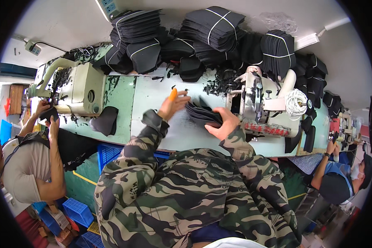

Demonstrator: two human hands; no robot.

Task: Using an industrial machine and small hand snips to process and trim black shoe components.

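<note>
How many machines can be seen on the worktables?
3: left machine, middle machine beside the wearer's right hand, and far-right machine near another person. More may be hidden.

From your head, the fisheye view looks down over your camouflage jacket [190,182], near your left hand [172,106] and right hand [228,123], facing across the workbench [151,128] to the far wall [273,10], reaching widely left and right.

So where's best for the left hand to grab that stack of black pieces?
The stack of black pieces is probably best pinched at its left end, coming from the left. The right hand grips the right end, while the left end sticks out free toward the left hand. Its layers fan apart, so squeeze them together.
</note>
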